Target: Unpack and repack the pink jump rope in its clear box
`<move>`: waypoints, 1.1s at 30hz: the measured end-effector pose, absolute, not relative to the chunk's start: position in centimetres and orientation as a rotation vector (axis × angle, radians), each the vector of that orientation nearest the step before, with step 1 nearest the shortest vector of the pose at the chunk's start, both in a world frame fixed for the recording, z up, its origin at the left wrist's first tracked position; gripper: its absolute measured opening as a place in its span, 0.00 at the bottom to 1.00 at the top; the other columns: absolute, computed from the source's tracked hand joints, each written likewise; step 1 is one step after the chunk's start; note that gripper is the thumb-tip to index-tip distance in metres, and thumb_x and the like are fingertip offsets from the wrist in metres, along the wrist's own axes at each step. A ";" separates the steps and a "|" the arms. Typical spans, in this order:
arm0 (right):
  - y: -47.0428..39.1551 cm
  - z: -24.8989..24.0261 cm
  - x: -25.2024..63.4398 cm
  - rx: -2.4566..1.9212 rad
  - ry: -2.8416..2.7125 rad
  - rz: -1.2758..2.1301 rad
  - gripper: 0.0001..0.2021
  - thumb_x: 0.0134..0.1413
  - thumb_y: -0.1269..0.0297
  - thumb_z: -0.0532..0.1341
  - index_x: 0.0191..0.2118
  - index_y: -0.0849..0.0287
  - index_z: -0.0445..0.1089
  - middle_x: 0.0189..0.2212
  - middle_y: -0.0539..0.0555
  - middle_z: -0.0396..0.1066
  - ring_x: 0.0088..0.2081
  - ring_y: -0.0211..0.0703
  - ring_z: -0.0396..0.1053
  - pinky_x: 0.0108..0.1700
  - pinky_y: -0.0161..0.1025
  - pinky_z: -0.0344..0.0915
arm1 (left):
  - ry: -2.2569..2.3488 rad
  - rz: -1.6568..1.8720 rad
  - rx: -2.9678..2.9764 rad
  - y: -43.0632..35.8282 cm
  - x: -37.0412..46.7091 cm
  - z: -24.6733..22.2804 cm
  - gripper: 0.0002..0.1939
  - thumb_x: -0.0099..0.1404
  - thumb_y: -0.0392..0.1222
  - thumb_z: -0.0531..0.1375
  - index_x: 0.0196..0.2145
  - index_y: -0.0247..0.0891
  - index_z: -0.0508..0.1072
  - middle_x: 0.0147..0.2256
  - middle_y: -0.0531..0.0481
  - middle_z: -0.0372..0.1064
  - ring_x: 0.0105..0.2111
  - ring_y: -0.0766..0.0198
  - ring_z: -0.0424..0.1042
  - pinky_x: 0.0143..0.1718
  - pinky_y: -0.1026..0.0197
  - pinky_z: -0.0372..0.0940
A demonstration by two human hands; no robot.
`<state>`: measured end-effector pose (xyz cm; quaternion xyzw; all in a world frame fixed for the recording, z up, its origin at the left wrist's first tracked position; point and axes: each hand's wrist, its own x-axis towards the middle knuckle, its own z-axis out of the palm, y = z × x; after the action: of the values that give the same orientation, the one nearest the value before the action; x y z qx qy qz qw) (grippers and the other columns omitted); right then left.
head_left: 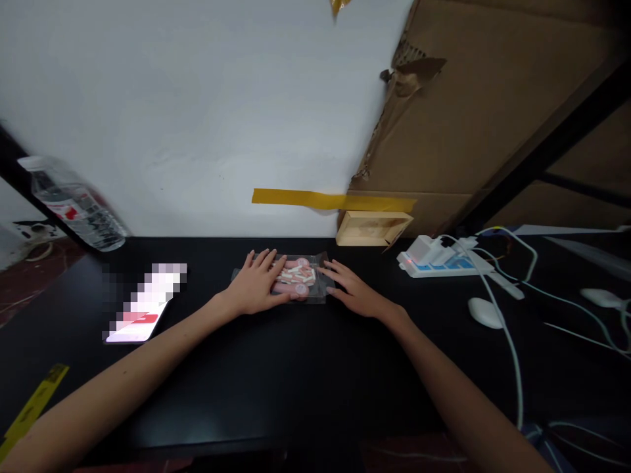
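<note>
Black is being shown by the counter (236, 394), its far left corner being taken up by a clear bottle (79, 207). Near the left edge, a lit phone (155, 302) is being supported. By the left hand (254, 286), its grip spread flat and clasping nothing, a clear packet (296, 276) is being covered near the far edge's middle. The packet's right end is being touched by the right hand (359, 292), its grip open. Rightward, a shallow box (372, 226) and white power strip (444, 263) are being borne along the far edge.
</note>
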<state>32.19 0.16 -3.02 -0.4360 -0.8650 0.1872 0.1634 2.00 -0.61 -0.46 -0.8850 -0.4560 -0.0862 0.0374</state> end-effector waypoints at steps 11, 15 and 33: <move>-0.5 -2.0 31.6 -1.302 -2.439 0.570 0.39 0.55 0.38 0.60 0.67 0.53 0.58 0.69 0.61 0.51 0.70 0.62 0.45 0.68 0.64 0.47 | -1.434 -0.227 -2.672 -0.4 1.8 -0.1 0.45 0.67 0.71 0.47 0.67 0.31 0.54 0.67 0.31 0.50 0.67 0.39 0.49 0.65 0.36 0.42; -0.2 -1.1 32.7 -1.225 -2.248 0.564 0.31 0.63 0.43 0.56 0.67 0.49 0.57 0.68 0.59 0.56 0.68 0.55 0.52 0.68 0.60 0.49 | -1.449 -0.295 -2.679 -0.4 1.7 -0.4 0.44 0.66 0.71 0.48 0.67 0.34 0.55 0.66 0.33 0.52 0.66 0.39 0.50 0.65 0.36 0.42; -1.3 -2.7 29.2 -1.201 -2.479 0.419 0.25 0.68 0.55 0.49 0.66 0.59 0.61 0.69 0.61 0.53 0.71 0.56 0.45 0.68 0.61 0.49 | -1.400 -0.296 -2.677 -0.5 1.7 -0.5 0.43 0.67 0.71 0.46 0.67 0.36 0.54 0.65 0.33 0.53 0.66 0.38 0.51 0.65 0.36 0.42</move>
<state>29.17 -1.28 -2.73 -0.4244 -0.8757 0.1481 0.1766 1.74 -0.53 -0.47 -0.8807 -0.4606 -0.0974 0.0530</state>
